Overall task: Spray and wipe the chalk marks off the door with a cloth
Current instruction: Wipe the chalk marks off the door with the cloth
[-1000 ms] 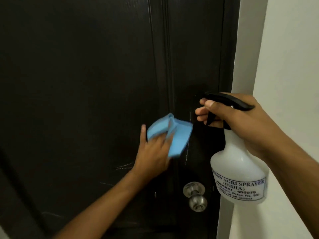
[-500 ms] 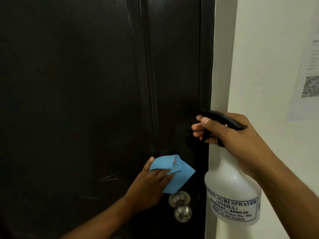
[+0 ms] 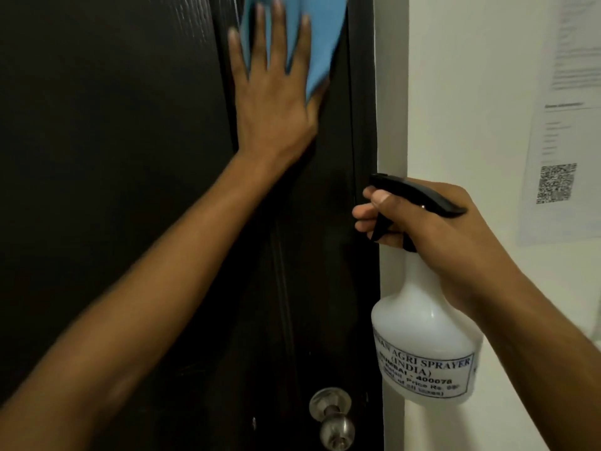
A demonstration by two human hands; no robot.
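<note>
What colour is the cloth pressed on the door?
Light blue cloth, seen best in the head view.

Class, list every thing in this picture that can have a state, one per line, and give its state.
Door: shut against its frame, no chalk marks plain to see.
Cloth: pressed flat on the door under the left hand.
Left hand: fingers straight and spread.
Right hand: grips the sprayer's neck, fingers on the trigger.
Sprayer: held upright, nozzle towards the door.
Knob: untouched.
</note>
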